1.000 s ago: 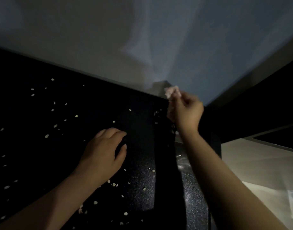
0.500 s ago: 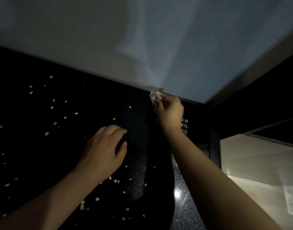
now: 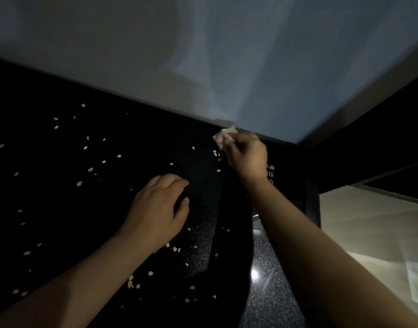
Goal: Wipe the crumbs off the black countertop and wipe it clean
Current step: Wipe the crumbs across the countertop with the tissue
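The black speckled countertop fills the left and middle of the dim view. Several pale crumbs lie scattered over it. My right hand grips a small crumpled pale cloth at the far edge of the counter, close to the wall, with a few crumbs just left of it. My left hand rests palm down on the counter in the middle, fingers loosely bent, holding nothing. More crumbs lie beside and below its wrist.
A pale wall rises behind the counter. The counter's right edge drops to a light floor. A dark panel with small printed characters sits just right of my right wrist. A glare spot shines on the counter.
My right hand has carried the cloth leftward and down to the counter's back edge over the last second. My left hand has stayed in place.
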Demonstrator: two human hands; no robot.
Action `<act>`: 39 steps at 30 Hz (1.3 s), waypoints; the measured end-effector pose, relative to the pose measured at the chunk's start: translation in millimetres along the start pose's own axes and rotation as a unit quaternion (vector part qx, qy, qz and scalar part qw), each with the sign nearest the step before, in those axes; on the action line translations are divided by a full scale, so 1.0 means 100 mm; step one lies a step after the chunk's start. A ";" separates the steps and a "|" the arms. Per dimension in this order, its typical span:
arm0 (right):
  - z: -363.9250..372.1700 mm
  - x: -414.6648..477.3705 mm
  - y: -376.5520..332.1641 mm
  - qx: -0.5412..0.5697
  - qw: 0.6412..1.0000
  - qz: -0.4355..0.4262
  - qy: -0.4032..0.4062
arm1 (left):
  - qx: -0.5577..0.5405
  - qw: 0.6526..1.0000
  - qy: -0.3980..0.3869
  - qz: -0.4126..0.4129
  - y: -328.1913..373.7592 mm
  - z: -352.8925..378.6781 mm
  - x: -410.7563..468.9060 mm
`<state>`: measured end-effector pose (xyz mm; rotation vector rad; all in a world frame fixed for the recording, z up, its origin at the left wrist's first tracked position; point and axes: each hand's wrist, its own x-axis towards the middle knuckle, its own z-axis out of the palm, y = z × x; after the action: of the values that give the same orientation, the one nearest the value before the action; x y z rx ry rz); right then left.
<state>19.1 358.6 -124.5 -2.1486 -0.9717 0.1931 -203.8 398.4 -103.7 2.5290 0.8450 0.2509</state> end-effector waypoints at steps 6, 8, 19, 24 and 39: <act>0.01 -0.58 -0.24 0.052 0.996 -0.043 -0.058 | 0.007 1.000 -0.014 0.011 -0.03 -0.02 -0.04; -0.19 -0.64 -0.23 0.084 0.996 -0.018 0.002 | 0.006 1.000 -0.018 0.015 -0.03 -0.02 -0.06; -0.64 -1.16 0.22 0.015 0.993 0.079 0.082 | 0.021 0.999 -0.031 0.027 -0.04 0.00 -0.16; -0.24 -1.11 0.02 0.014 0.988 0.095 0.125 | 0.025 0.999 -0.023 0.034 -0.04 -0.01 -0.18; -0.65 -0.45 0.42 -0.007 0.986 0.108 0.123 | 0.030 0.999 -0.023 0.034 -0.04 0.01 -0.26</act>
<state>39.0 271.4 -114.9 -2.2271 -0.6003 0.0235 -226.0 384.8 -107.2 2.6122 0.7609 0.1899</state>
